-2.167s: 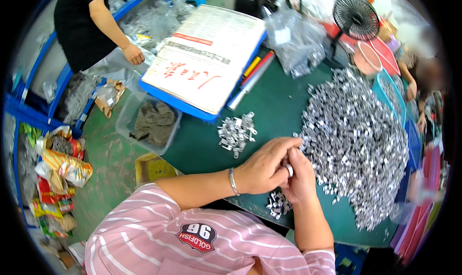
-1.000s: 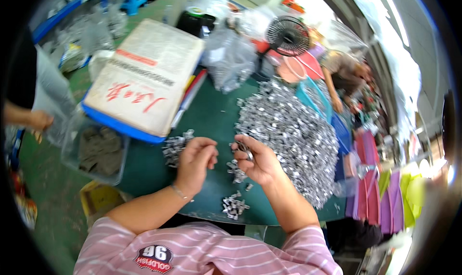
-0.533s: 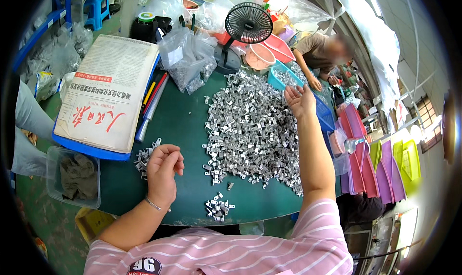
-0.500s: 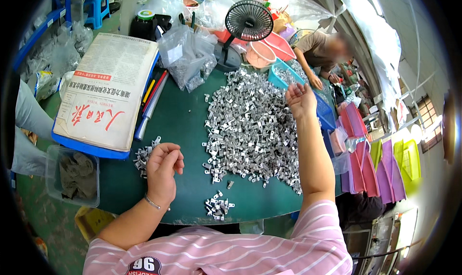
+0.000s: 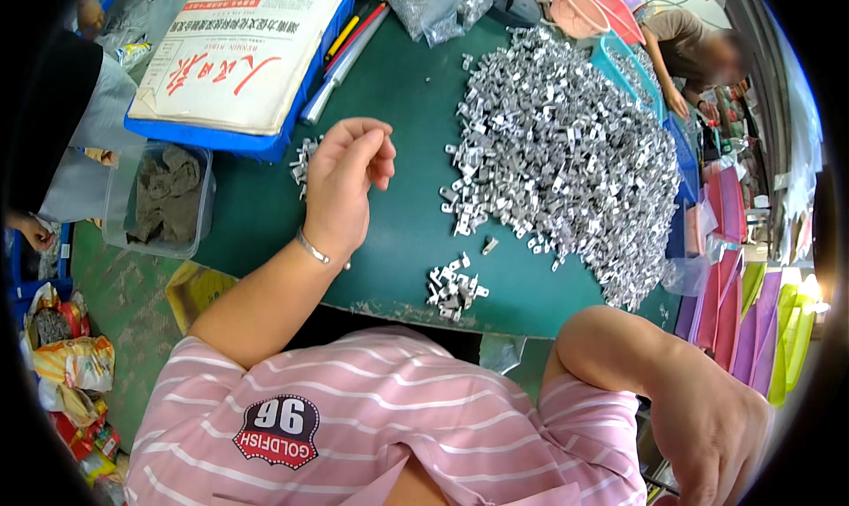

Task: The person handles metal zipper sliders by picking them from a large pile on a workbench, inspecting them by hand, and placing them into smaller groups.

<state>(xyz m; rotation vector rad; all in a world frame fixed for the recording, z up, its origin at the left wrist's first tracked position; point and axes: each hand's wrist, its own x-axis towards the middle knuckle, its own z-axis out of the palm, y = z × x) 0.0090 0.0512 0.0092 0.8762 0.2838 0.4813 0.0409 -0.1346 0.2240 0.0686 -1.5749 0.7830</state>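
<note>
The right arm has been drawn back from the far side of the big heap of small silver metal parts (image 5: 566,143), where it was stretched half a second ago; the right hand (image 5: 716,426) is now seen at the lower right of the frame, off the table (image 5: 398,81) and below its near edge. Whether anything is carried in it cannot be told, since its fingers are turned away and partly cut off by the rim.

The left hand (image 5: 345,183) has been kept at the centre left, resting on the green top with its fingers (image 5: 376,139) loosely curled, close together and clamped on nothing visible. A small cluster of the parts (image 5: 303,157) lies just beside it, to its upper left. A second small pile (image 5: 455,285) lies near the table's front edge. The heap fills the upper right and is touched by neither hand.
</note>
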